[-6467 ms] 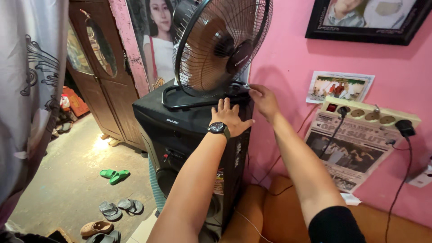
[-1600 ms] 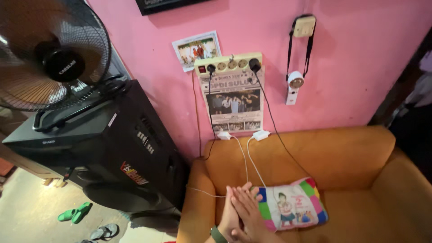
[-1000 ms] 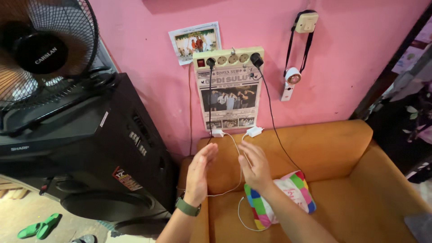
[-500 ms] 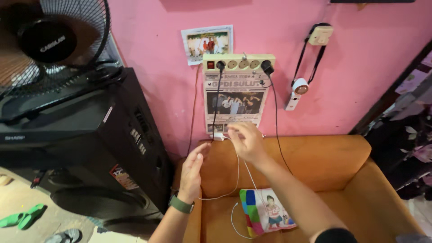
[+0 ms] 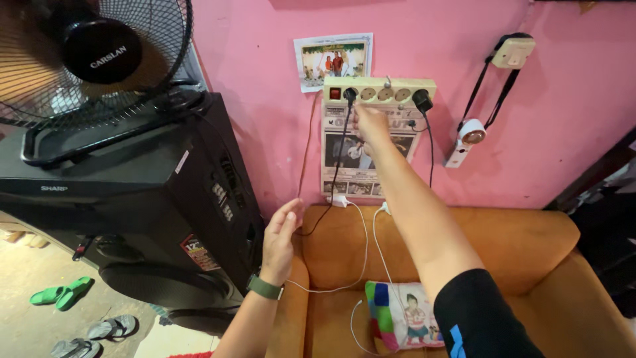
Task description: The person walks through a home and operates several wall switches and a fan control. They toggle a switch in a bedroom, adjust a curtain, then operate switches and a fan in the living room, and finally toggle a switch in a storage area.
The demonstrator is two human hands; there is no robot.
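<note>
Right hand (image 5: 371,124) raised on outstretched arm to cream power strip (image 5: 379,90) mounted on pink wall (image 5: 252,99), fingers pinched around black plug (image 5: 350,95). Left hand (image 5: 280,233) lower, fingers spread, empty, beside orange sofa (image 5: 523,245).

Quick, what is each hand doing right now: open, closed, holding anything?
Left hand: open, fingers spread, holding nothing, hovering by the black cable.
Right hand: raised to the power strip at the black plug; grip cannot be told.
</note>
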